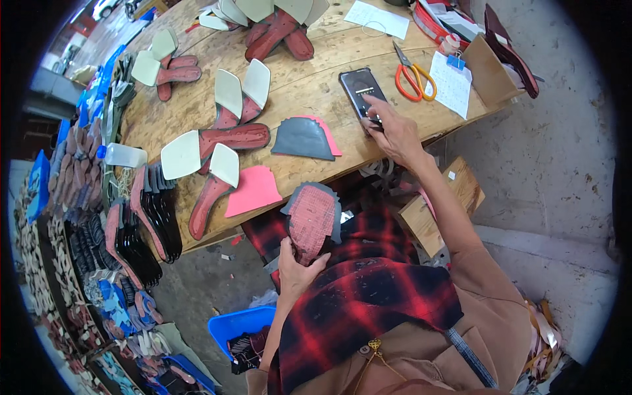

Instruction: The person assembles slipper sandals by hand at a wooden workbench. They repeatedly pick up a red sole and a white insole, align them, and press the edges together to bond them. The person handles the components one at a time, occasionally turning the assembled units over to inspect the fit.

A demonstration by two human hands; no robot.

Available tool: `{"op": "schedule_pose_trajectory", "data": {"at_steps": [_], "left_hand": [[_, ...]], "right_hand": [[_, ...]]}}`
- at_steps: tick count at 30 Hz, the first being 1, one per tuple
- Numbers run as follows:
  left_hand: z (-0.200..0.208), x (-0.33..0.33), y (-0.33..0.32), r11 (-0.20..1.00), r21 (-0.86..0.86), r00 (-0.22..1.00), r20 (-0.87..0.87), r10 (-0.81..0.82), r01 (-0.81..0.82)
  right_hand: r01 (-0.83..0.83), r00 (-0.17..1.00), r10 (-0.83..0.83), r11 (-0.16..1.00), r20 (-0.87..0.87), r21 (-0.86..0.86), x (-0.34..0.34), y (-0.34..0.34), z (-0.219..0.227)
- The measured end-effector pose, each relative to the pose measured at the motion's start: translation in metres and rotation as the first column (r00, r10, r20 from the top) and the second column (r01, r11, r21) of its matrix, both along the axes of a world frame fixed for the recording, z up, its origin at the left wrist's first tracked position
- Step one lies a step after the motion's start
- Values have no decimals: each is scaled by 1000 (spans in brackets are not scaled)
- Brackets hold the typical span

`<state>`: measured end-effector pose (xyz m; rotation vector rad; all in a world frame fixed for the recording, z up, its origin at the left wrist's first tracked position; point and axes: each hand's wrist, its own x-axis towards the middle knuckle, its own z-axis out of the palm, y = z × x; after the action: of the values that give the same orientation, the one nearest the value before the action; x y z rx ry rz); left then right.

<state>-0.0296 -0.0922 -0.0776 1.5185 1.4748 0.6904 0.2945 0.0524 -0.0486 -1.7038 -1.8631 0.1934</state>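
Observation:
My left hand [297, 271] is closed around the narrow lower end of a shoe insole [312, 217] and holds it over my lap, just off the table's front edge. Its face is pink with a grid texture, and a grey notched border sticks out around it. My right hand [395, 135] reaches to a dark smartphone [361, 89] lying on the table. The index finger is stretched onto the lit screen and the thumb is by the phone's lower end. Between the hands lies a grey cut piece [303, 139] on a pink one, with another pink piece [255, 191] to the left.
On the wooden table [316, 79] are red insoles with cream fronts [230, 137], orange-handled scissors [415, 78], paper sheets [449, 82] and a cardboard box [490, 72]. A plastic bottle [124, 155] and black-edged insoles [155, 210] are left; a blue bin [227, 322] stands below.

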Motion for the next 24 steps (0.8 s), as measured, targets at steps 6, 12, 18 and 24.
{"op": "schedule_pose_trajectory", "data": {"at_steps": [6, 12, 18, 24], "left_hand": [[-5, -1, 3, 1000, -6, 1000, -4, -25, 25], [-7, -3, 5, 998, 1, 995, 82, -60, 60], [0, -3, 14, 956, 121, 961, 41, -272, 265], [4, -6, 16, 963, 144, 970, 56, -238, 228]], "right_hand": [[-23, 999, 26, 996, 37, -82, 3, 0, -10], [40, 998, -44, 996, -42, -81, 6, -3, -8], [56, 998, -55, 997, 32, -59, 14, 1, -13], [122, 991, -121, 992, -55, 8, 24, 0, -7]]}}
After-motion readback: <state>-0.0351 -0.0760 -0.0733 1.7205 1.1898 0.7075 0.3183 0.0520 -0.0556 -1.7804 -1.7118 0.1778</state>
